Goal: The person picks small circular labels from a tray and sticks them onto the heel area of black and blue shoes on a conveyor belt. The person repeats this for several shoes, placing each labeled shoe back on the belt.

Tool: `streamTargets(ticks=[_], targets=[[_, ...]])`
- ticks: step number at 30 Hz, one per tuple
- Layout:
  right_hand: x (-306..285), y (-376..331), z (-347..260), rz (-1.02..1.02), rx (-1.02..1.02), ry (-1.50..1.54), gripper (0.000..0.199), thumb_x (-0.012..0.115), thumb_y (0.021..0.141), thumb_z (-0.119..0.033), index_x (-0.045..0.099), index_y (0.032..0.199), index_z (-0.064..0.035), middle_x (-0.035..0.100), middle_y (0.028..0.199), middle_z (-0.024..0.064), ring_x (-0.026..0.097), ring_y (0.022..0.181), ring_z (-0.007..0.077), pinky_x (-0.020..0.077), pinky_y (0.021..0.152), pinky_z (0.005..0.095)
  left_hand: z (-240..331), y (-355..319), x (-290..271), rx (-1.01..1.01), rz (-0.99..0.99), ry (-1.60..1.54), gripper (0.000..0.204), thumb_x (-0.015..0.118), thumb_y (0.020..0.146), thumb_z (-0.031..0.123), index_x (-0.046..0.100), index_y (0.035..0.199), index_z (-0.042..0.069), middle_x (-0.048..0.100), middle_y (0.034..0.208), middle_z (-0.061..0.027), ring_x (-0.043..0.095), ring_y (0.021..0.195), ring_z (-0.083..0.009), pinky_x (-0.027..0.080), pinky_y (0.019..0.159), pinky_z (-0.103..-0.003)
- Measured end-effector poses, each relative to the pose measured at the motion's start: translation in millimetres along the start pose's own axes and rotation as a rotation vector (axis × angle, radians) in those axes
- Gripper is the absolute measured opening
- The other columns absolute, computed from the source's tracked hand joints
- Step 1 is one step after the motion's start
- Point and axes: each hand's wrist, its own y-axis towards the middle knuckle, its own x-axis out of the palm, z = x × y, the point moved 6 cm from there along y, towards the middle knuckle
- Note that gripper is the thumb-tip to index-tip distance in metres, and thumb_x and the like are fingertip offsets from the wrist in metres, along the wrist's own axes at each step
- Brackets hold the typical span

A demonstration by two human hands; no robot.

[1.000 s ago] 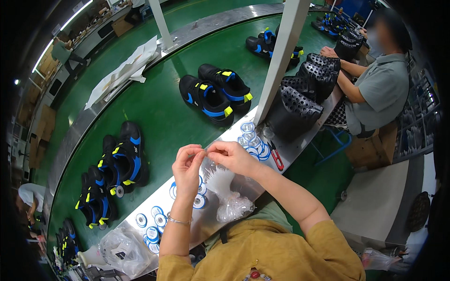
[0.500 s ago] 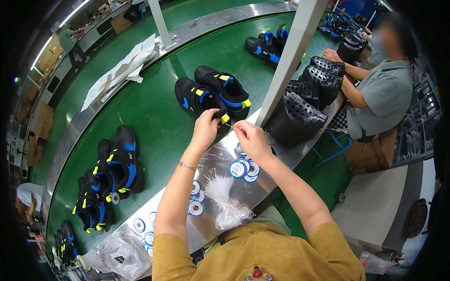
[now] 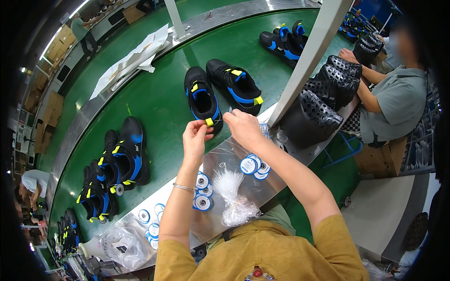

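Head view: left hand [image 3: 194,136] pinches the tab [image 3: 209,122] of a shoe [image 3: 203,111] on the belt [image 3: 161,91], right hand [image 3: 244,128] a thin strand [image 3: 218,120] beside it — seemingly threading, which next calls for a steady tab.

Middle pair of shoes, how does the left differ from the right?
The left shoe points nearly straight ahead; the right shoe slants further left.
The left hand is at the left shoe's heel tab; the right shoe's tab stands free.
Both are black, blue and yellow.
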Motion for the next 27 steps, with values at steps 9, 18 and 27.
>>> streamTargets(ticks=[9, 18, 27], targets=[[12.5, 12.5, -25.4, -0.145, -0.064, -0.05, 0.01, 0.057, 0.083, -0.008, 0.061, 0.093, -0.0089, 0.062, 0.086, 0.0118, 0.066, 0.081, 0.0324, 0.0528, 0.066, 0.0434, -9.4, 1.7, -3.1, -0.095, 0.013, -0.163, 0.016, 0.058, 0.096, 0.007, 0.059, 0.107, -0.005, 0.066, 0.095, -0.0111, 0.067, 0.081, -0.0166, 0.058, 0.071, -0.026], [6.6, 10.2, -18.4, -0.06, 0.055, 0.37, 0.014, 0.052, 0.095, -0.009, 0.057, 0.105, -0.0013, 0.066, 0.092, 0.0187, 0.065, 0.087, 0.0367, 0.0513, 0.072, 0.0437, 11.8, -3.5, -35.5, 0.127, 0.132, 0.022, 0.011, 0.063, 0.094, 0.011, 0.065, 0.099, 0.001, 0.068, 0.092, -0.0044, 0.064, 0.08, -0.0099, 0.049, 0.062, -0.021], [4.4, 25.2, -28.9, -0.031, 0.132, 0.711, 0.012, 0.052, 0.096, -0.012, 0.056, 0.101, -0.0013, 0.065, 0.081, 0.016, 0.063, 0.071, 0.0282, 0.049, 0.062, 0.0368, 34.3, -8.4, 19.0, 0.294, -0.077, 0.131, 0.008, 0.058, 0.098, 0.008, 0.062, 0.098, 0.002, 0.063, 0.083, -0.0009, 0.055, 0.067, -0.0051, 0.045, 0.058, -0.019]])
